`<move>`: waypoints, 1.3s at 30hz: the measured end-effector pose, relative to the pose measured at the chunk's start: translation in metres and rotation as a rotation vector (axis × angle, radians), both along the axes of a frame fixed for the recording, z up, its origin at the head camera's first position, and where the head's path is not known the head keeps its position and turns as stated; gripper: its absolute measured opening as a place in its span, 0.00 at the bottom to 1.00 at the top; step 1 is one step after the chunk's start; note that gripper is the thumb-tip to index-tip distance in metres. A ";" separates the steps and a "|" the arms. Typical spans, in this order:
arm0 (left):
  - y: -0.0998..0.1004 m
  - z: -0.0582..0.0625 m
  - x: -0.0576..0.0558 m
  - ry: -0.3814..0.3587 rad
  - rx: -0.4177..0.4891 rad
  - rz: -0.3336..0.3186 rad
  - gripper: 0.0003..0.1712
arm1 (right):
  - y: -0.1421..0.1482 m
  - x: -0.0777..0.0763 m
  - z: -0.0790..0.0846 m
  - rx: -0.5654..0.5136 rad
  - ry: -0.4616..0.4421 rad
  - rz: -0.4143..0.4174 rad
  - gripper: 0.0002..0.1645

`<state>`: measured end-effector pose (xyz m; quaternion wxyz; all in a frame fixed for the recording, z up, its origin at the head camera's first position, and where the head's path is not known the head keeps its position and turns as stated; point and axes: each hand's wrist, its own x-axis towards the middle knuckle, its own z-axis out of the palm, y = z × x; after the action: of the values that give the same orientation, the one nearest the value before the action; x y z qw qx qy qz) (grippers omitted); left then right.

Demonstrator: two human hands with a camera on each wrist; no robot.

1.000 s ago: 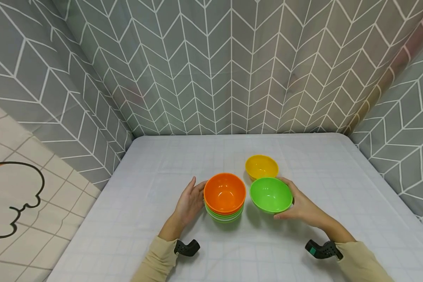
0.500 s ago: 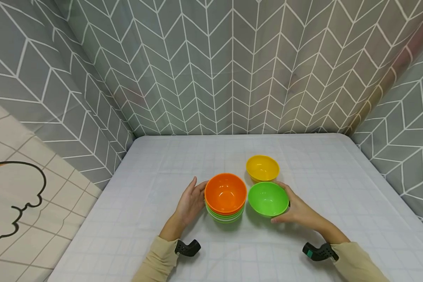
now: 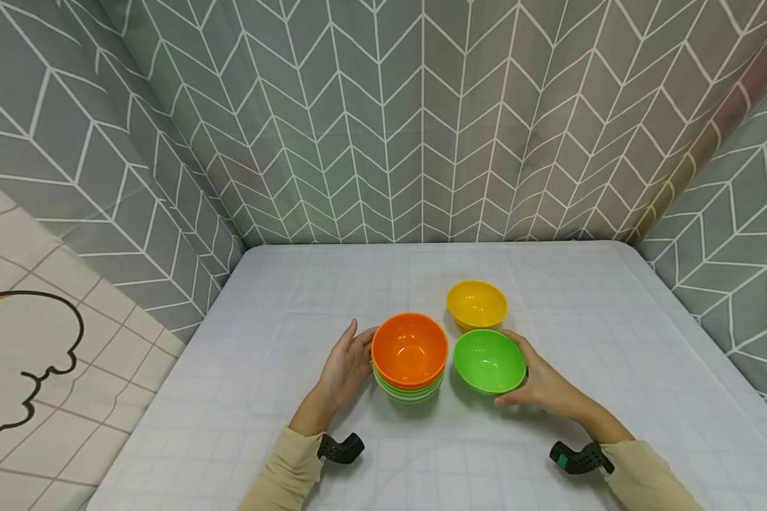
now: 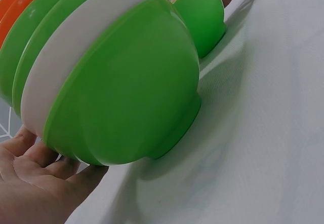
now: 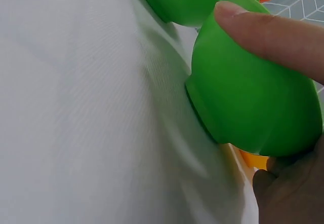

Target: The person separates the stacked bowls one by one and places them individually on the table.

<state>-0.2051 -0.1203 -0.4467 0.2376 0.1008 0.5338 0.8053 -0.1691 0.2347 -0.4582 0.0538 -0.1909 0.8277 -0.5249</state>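
A stack of nested bowls (image 4: 126, 87) stands on the table, orange on top, with green and white rims below and a green bowl at the bottom. My left hand (image 3: 345, 367) lies along the left side of the stack, fingers extended against it. To the right, a single green bowl (image 3: 489, 362) sits upright, close beside the stack. My right hand (image 3: 540, 370) holds this bowl from its right side, with the thumb on the near wall and the fingers round the far wall. Just behind it stands a yellow bowl (image 3: 476, 304), its near edge close to the green one.
White cloth with a faint grid covers the table (image 3: 281, 298). Grey patterned curtains (image 3: 396, 128) hang behind and on both sides. A black device (image 3: 341, 448) is strapped to my left wrist, and another black device (image 3: 580, 458) to my right.
My right hand has brought the green bowl slightly nearer to me, then a touch to the right. The left hand and the stack stay in place.
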 end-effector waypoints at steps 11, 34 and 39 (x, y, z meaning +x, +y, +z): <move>-0.001 0.001 0.000 -0.001 0.010 -0.005 0.47 | 0.003 0.005 0.003 0.021 0.013 0.029 0.73; -0.001 0.000 -0.002 0.002 0.018 -0.015 0.45 | -0.043 -0.009 0.059 0.019 0.171 0.152 0.68; -0.002 0.001 -0.001 0.006 0.014 -0.022 0.45 | -0.066 -0.013 0.068 0.101 0.197 0.186 0.67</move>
<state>-0.2065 -0.1220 -0.4456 0.2440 0.1107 0.5278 0.8060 -0.1824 0.1688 -0.3903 0.0305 -0.3145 0.8330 -0.4542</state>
